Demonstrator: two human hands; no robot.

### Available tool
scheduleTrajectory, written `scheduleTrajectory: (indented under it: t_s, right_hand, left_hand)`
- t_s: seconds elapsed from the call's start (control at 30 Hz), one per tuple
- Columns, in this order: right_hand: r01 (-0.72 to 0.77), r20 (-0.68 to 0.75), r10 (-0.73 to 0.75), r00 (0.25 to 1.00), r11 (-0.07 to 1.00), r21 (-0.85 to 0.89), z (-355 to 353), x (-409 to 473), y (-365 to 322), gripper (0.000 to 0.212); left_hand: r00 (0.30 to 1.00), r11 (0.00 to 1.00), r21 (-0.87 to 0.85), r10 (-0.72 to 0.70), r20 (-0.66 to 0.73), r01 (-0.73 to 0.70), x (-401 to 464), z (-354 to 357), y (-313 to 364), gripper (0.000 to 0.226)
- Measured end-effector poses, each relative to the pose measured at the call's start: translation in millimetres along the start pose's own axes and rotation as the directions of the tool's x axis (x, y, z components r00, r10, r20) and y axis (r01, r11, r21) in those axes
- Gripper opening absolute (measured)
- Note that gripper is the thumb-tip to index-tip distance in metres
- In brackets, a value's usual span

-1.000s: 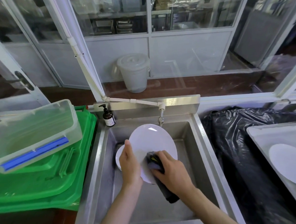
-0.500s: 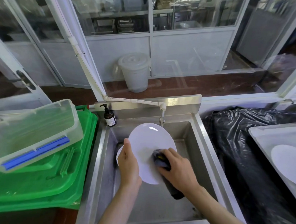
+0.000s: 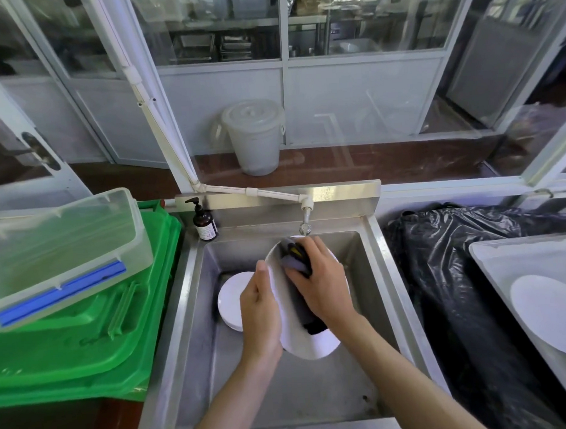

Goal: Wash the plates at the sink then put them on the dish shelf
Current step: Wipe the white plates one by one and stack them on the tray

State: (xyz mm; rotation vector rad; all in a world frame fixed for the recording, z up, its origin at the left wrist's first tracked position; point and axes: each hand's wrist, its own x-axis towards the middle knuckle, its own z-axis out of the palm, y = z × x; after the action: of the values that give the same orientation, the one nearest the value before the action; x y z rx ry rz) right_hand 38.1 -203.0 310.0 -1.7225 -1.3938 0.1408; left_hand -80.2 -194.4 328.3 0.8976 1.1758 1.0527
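Room: a kitchen wash corner with big glass walls beyond the hands, and a pale lidded bucket (image 3: 254,135) on the floor outside.
Sink: the steel sink (image 3: 194,304) sits under both hands, with the tap (image 3: 305,221) just above them.
Green lids: a stack of green lids (image 3: 85,339) lies far off the left hand's side, with a clear box (image 3: 57,249) on top.
Black bag: a black bag (image 3: 459,287) sits off the right hand's side, and past it a tray (image 3: 493,255) holds a clean plate (image 3: 555,315).
Plate: the plate (image 3: 311,347) being washed stands tilted between the hands.
More plates: a small stack of plates (image 3: 232,299) waits in the sink just behind the left hand.
Left hand: the left hand (image 3: 258,309) grips the plate's edge.
Right hand: the right hand (image 3: 321,284) presses a dark cloth (image 3: 297,262) onto the plate.
Change: a second ago the cloth was low on the plate; now it is up at the top, near the tap. I think the scrubbing is nearly all over this plate.
Soap bottle: a brown soap bottle (image 3: 204,223) stands at the sink corner beyond the left hand; its label is too small to read.
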Motion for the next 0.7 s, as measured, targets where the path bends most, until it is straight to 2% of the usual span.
scheduleTrajectory:
  t_s: [0.1, 0.17, 0.23, 0.3, 0.33, 0.4, 0.47, 0.57, 0.63, 0.7]
  right_hand:
    - [-0.169, -0.09, 0.176, 0.98, 0.982, 0.085, -10, 7, 11, 0.023]
    - [-0.195, -0.118, 0.201, 0.972, 0.979, 0.061, -13, 7, 10, 0.026]
    - [-0.042, -0.046, 0.043, 0.998, 0.999, 0.013, -11, 3, -3, 0.029]
    - [0.151, 0.055, -0.152, 0.987, 0.988, 0.018, -6, -2, -18, 0.029]
    - [0.212, 0.085, -0.213, 0.973, 0.977, 0.021, -5, -3, -21, 0.029]
    - [0.246, 0.083, -0.245, 0.966, 0.969, -0.004, -5, 3, -19, 0.027]
    - [0.149, 0.025, -0.148, 0.989, 0.988, -0.036, -10, 10, -6, 0.026]
    - [-0.087, -0.061, 0.084, 0.995, 0.996, -0.037, -17, 9, 20, 0.026]
    - [-0.184, -0.056, 0.18, 0.982, 0.979, -0.088, -15, -6, 26, 0.03]
    - [-0.212, -0.02, 0.211, 0.977, 0.967, -0.138, -9, -29, 22, 0.036]
  left_hand:
    - [0.999, 0.999, 0.03, 0.024, 0.039, -0.025, 0, -6, 5, 0.042]
    - [0.999, 0.999, 0.026, 0.031, 0.045, -0.032, 0, -8, 6, 0.041]
    - [0.999, 1.0, 0.002, 0.027, 0.044, -0.027, -2, -7, 10, 0.039]
    - [0.999, 0.999, -0.043, -0.008, 0.035, 0.009, -3, -3, 13, 0.04]
    - [0.999, 0.998, -0.052, -0.026, 0.028, 0.027, -5, -2, 15, 0.039]
    - [0.998, 0.997, -0.063, -0.04, 0.039, 0.043, -8, -2, 17, 0.039]
    - [0.999, 0.998, -0.05, -0.029, 0.036, 0.03, -9, -8, 14, 0.04]
    - [1.0, 1.0, -0.014, -0.027, 0.012, 0.028, -4, -16, 13, 0.041]
    - [0.999, 0.999, -0.004, -0.033, -0.03, 0.033, 1, -20, 18, 0.045]
    - [0.996, 0.998, -0.024, -0.062, -0.067, 0.061, 6, -22, 26, 0.046]
